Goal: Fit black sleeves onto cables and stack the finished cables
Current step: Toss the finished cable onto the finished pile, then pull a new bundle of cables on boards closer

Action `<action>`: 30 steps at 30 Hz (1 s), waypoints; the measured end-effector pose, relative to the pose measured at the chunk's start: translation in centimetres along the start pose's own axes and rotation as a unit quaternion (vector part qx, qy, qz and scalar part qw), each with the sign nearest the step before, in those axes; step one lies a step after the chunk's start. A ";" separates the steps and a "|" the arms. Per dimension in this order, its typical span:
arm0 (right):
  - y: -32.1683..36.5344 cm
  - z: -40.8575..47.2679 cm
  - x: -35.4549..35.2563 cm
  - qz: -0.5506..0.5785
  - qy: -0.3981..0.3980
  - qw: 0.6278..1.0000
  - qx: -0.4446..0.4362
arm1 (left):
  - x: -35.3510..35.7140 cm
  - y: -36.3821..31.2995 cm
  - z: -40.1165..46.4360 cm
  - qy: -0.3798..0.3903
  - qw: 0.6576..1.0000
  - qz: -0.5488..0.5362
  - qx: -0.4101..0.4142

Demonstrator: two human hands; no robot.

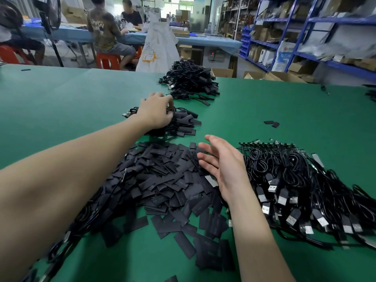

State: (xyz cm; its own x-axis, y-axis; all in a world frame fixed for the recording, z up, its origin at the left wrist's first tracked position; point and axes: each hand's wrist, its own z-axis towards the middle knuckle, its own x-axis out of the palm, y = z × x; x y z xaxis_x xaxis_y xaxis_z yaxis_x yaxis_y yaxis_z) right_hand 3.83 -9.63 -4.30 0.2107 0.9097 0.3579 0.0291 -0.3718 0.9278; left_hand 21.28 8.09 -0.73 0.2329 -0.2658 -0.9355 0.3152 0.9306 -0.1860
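While the left hand (pixel 155 110) reaches forward onto the small stack of finished cables (pixel 179 123), its fingers curl down over the top cable there; whether they still pinch it or are letting go cannot be told, as the fingertips are hidden behind the hand. Right hand (pixel 221 165) hovers relaxed and empty, fingers spread, between the heap of loose black sleeves (pixel 162 176) and the bundle of unsleeved cables (pixel 305 180). Judgement: step in hand is laying a finished cable on the stack. To do it well, set the cable with its sleeved end lying the same way as the others, then lift the hand straight up so the cord does not drag neighbours off. A larger finished pile (pixel 191 82) sits farther back, near the far table edge. Green table (pixel 284 110) shows bare room right of the stack, apart from two stray sleeves (pixel 271 123); left side is also open. Right hand's short path to either pile is unobstructed.
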 end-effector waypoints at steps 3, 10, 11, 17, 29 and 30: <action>0.0 -0.1 0.3 -0.076 -0.029 0.995 -0.056 | -0.6 -2.6 -0.4 0.004 0.997 -0.065 0.050; 3.2 -0.4 0.1 -0.371 -0.054 0.898 -0.231 | -0.2 -12.7 -0.5 0.203 0.941 -0.264 0.067; 4.0 -0.5 -0.3 -0.416 -0.067 0.874 -0.240 | 0.1 -13.6 -0.9 0.233 0.930 -0.273 0.082; 8.5 -2.0 -4.5 -0.535 -0.120 0.805 -0.226 | 2.3 -16.7 -2.4 0.285 0.912 -0.291 0.044; 8.1 -1.8 -8.3 -0.608 -0.180 0.769 -0.075 | 3.7 -17.5 -2.4 0.198 0.706 -0.644 -0.219; 8.2 -1.8 -8.5 -0.594 -0.192 0.777 -0.083 | 3.6 -17.5 -2.5 0.207 0.678 -0.667 -0.230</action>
State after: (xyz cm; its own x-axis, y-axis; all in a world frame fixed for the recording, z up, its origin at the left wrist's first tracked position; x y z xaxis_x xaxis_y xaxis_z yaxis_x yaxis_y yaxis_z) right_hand 0.56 -20.09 0.48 0.4080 0.4599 -0.7887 0.3055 0.7453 0.5926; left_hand 14.33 -8.53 -1.63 -0.2853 -0.9431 0.1707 -0.3509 -0.0630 -0.9343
